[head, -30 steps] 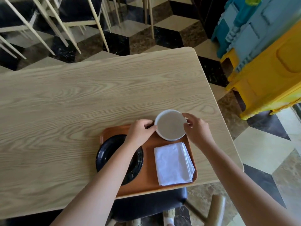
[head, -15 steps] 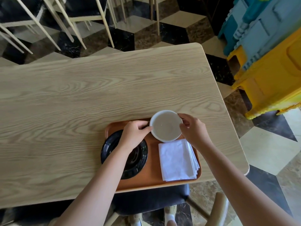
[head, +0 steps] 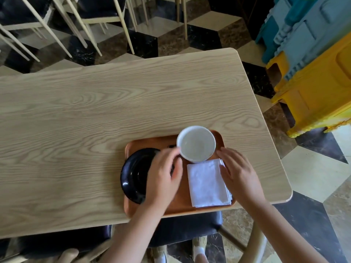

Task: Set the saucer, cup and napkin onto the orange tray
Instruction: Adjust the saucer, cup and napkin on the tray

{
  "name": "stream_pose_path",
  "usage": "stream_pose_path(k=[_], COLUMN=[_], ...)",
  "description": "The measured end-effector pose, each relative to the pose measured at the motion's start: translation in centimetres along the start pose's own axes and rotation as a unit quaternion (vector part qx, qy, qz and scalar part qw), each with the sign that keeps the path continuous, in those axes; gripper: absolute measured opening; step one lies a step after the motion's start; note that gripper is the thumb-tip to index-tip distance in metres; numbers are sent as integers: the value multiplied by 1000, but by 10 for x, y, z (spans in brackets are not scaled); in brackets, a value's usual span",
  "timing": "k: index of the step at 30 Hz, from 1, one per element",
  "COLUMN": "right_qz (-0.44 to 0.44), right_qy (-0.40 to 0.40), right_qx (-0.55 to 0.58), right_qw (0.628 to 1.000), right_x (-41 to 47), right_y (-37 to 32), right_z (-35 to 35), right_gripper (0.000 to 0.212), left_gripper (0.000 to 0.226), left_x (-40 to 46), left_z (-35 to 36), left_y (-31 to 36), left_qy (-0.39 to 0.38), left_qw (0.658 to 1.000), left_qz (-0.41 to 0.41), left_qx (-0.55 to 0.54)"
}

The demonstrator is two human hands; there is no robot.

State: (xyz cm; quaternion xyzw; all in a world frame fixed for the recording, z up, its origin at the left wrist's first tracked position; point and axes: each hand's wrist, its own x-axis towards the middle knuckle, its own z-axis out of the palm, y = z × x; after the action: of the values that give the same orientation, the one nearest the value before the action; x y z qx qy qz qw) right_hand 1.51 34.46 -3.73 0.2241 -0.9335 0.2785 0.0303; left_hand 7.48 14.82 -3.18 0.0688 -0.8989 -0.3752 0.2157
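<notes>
The orange tray [head: 152, 142] lies at the near edge of the wooden table [head: 95, 114]. On it sit a black saucer [head: 133, 175] at the left, a white cup [head: 196, 143] at the far right corner, and a folded white napkin [head: 207, 183] at the near right. My left hand [head: 163, 173] hovers over the saucer's right side, fingers apart, just off the cup. My right hand [head: 237, 171] is open over the napkin's right edge, clear of the cup.
A dark chair seat [head: 186, 226] sits under the table's near edge, with my feet below. Yellow and blue plastic crates [head: 313, 73] stand to the right. Chairs with pale legs [head: 79, 21] stand beyond the table.
Both hands have let go of the white cup and drawn back toward me. The cup stays on the tray's far right corner.
</notes>
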Motion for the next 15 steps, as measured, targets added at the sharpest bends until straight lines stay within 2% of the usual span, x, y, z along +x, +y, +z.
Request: stream_pose_path(k=[2,4,7,10,15], right_qz=[-75,-96,-68,-45,-43], right_qy=[-39,-118,-181,-204,-204], right_qx=[-70,-114,-148,-152,-171], right_qw=[994,982,970,966,963], right_x=[-27,-45,-56,-57,-57], right_y=[8,12,15,16,9], right_z=[1,3,7,9,12], right_gripper=[36,46,53,55,55], left_gripper=[27,35,50,54,59], left_x=[-29,-54,-71,-74,-74], left_z=[11,29,51,59,57], left_y=[5,8,13,12,8], left_qy=[-72,-156,-242,-277,-286], left_qw=[994,975,944,926,920], left_qz=[81,126,102,81,87], left_qx=[28,94,198,243,253])
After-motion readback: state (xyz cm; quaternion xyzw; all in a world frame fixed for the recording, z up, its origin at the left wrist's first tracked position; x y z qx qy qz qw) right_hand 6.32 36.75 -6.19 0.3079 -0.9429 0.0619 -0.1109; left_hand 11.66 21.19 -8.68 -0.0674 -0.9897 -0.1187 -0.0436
